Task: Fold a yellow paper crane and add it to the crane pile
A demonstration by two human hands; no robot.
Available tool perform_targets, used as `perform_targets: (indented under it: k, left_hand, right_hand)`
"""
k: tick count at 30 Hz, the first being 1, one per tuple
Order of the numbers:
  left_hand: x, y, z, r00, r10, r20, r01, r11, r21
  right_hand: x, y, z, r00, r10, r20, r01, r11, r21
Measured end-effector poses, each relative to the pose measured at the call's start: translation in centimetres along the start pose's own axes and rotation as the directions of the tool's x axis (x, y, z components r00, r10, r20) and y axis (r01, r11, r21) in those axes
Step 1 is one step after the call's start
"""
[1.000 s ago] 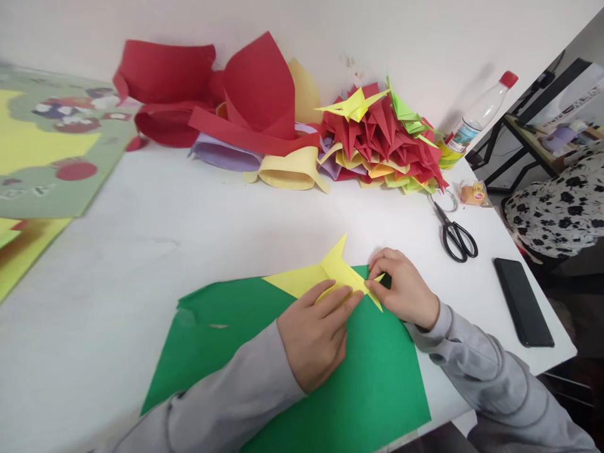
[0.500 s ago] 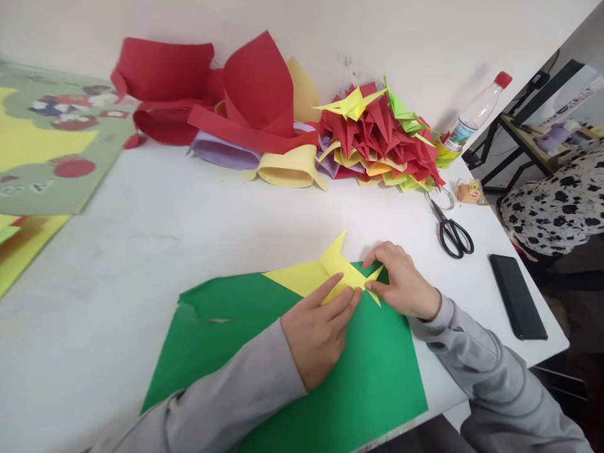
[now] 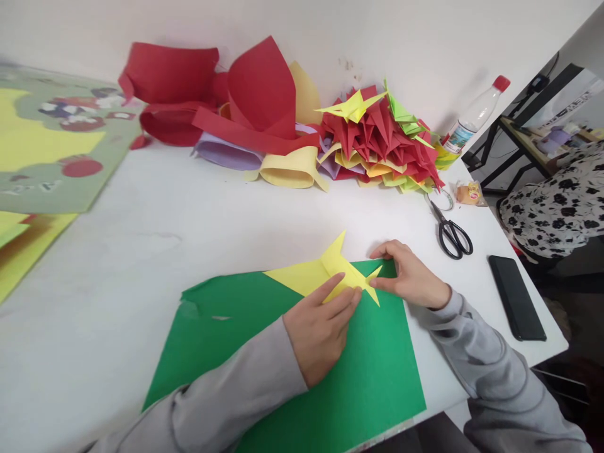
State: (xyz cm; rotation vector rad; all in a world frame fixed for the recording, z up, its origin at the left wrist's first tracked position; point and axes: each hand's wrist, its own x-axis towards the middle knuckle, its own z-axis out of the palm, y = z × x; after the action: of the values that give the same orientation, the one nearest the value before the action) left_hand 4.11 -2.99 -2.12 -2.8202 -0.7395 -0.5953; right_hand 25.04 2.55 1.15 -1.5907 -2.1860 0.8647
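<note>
I cannot see part of the fold (image 3: 330, 277) under the left hand (image 3: 321, 330) | poster (image 3: 47, 157) cut off left | packet (image 3: 469, 193) unreadable

nothing legible: print on the bottle label (image 3: 460, 133) and the poster (image 3: 51, 157) is too blurred.

A craft room or classroom corner: a white table (image 3: 141, 251) against a wall, heaped with coloured paper (image 3: 264, 107), folded paper shapes (image 3: 382, 135), scissors (image 3: 450, 233) and a picture poster (image 3: 51, 151).

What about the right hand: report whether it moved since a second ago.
Yes. The right hand slid slightly right, toward the scissors, uncovering the yellow paper tip.
</note>
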Motion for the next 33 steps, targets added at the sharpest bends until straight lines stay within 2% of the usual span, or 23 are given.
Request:
perform_targets:
  k: [4, 14, 25, 33]
  left_hand:
    - [0.2, 0.1, 0.1, 1.0, 0.007, 0.015, -0.007, 1.0, 0.015]
    - [0.9, -0.1, -0.2, 0.999, 0.038, -0.016, -0.037, 0.998, 0.055]
    - [-0.4, -1.1, -1.9, 0.995, 0.034, -0.089, -0.036, 0.999, -0.022]
    - [-1.3, -2.0, -2.3, 0.995, 0.041, -0.09, -0.05, 0.993, -0.108]
  right_hand:
    - [-0.1, -1.0, 0.9, 0.995, 0.063, -0.071, -0.072, 0.988, -0.139]
    - [0.2, -1.9, 0.6, 0.99, 0.137, -0.022, -0.139, 0.974, -0.179]
    - [0.4, -0.9, 0.3, 0.994, 0.104, 0.02, -0.1, 0.986, -0.137]
    - [0.8, 0.6, -0.1, 0.999, 0.013, 0.044, -0.011, 0.999, -0.033]
